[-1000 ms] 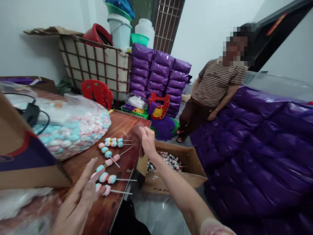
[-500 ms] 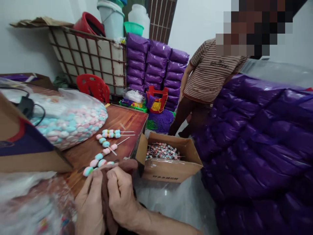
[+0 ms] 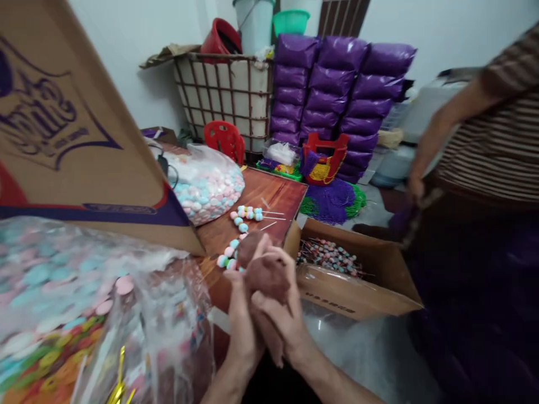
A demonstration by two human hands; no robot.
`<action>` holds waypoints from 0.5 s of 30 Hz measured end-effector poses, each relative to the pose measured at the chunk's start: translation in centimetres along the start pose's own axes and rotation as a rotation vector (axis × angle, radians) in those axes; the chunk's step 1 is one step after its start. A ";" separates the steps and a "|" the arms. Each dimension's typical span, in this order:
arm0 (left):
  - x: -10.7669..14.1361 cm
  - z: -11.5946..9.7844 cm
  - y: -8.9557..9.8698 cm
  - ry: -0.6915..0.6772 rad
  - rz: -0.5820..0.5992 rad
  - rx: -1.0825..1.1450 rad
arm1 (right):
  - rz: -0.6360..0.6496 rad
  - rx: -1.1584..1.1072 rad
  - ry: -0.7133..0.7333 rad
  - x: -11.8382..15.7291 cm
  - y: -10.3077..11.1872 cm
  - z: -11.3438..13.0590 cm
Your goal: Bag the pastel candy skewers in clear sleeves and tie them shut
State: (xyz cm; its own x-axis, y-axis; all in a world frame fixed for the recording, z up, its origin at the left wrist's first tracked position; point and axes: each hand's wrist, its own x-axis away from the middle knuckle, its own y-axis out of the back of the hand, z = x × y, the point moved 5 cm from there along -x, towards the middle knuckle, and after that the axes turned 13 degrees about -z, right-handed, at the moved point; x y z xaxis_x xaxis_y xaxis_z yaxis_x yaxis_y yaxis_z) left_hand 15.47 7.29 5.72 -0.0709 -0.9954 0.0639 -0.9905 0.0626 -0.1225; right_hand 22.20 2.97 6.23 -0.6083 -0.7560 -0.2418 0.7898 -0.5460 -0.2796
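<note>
A bunched brown cloth (image 3: 269, 280) is between my two hands, over the table's near edge. My left hand (image 3: 242, 322) presses against its left side, and my right hand (image 3: 288, 325) is closed round it, thumb across the front. Part of the cloth hangs down below my palms. Just beyond it on the wooden table lie several marshmallow skewers (image 3: 250, 213), pink, white and blue on thin white sticks. The cloth covers some of the nearer marshmallows (image 3: 229, 252).
A carton of finished skewers (image 3: 353, 294) stands right of the table. Left are a printed cardboard box (image 3: 80, 140), a marshmallow bag (image 3: 210, 191) and a clear bag of candies (image 3: 37, 314). A person in a striped shirt (image 3: 497, 151) stands right. Purple packs (image 3: 328, 84) are stacked behind.
The view has swung left, bringing the bagged candies into sight. My hands have changed their hold on the brown cloth, which is now bunched thicker. The person appears nearer, at the right edge.
</note>
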 end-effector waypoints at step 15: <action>0.9 1.5 4.5 -0.206 0.221 -0.360 | -0.173 0.620 0.477 -20.8 1.4 -3.8</action>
State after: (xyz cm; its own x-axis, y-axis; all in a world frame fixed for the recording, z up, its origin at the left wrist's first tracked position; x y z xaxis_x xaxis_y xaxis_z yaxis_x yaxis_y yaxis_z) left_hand 11.08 6.53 3.77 -0.2960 -0.9467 -0.1273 -0.9347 0.2596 0.2426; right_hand 35.62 19.31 7.36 -0.5837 -0.4832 -0.6525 0.4967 -0.8482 0.1839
